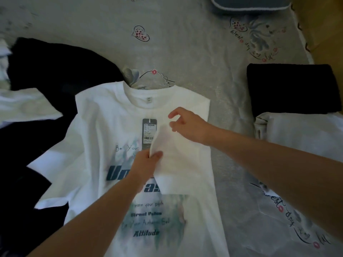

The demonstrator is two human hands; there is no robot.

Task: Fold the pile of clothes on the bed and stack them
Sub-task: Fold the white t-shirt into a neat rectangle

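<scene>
A white printed T-shirt (pixel 104 138) lies face up on the bed, collar at the far end, a grey hang tag (pixel 149 131) on its chest. Its right side and sleeve (pixel 183 160) are folded inward over the chest. My left hand (pixel 146 164) pinches the near edge of that folded sleeve. My right hand (pixel 187 125) hovers over the sleeve's upper part, fingers apart and curled, holding nothing. At the right sit a folded black garment (pixel 291 89) and a folded white garment (pixel 300 130) nearer to me. Unfolded black clothes (pixel 46 71) and white clothes (pixel 24 106) lie at the left.
The grey bedsheet (pixel 185 43) with heart and lettering prints covers the bed. A grey pillow (pixel 250 4) lies at the far edge. The bed's right edge and a wooden floor (pixel 326 25) show at the top right.
</scene>
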